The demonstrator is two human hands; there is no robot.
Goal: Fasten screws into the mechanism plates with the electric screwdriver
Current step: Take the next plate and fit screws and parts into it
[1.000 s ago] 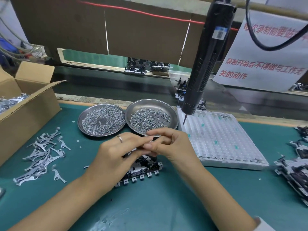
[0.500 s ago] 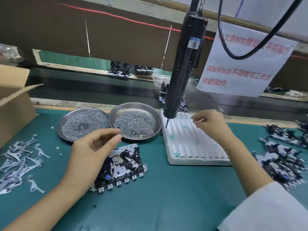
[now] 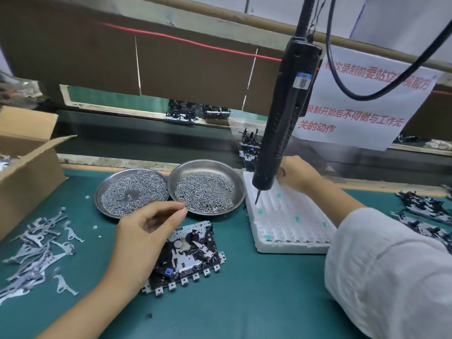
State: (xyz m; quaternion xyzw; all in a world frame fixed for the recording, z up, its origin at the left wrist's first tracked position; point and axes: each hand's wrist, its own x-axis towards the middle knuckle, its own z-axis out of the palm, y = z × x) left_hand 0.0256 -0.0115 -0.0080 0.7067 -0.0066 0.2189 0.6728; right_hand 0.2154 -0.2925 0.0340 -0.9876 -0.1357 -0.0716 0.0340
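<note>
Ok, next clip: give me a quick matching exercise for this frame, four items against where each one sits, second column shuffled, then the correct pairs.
Things:
1. electric screwdriver
2. mechanism plate
3. loose metal levers
4. white foam tray

Places:
A. scattered on the green mat at the far left
B. hanging over the bench, tip above the tray
C. on the mat right of the two screw dishes
D. flat on the mat under the left hand

Pairs: 1-B, 2-D, 3-A, 4-C
</note>
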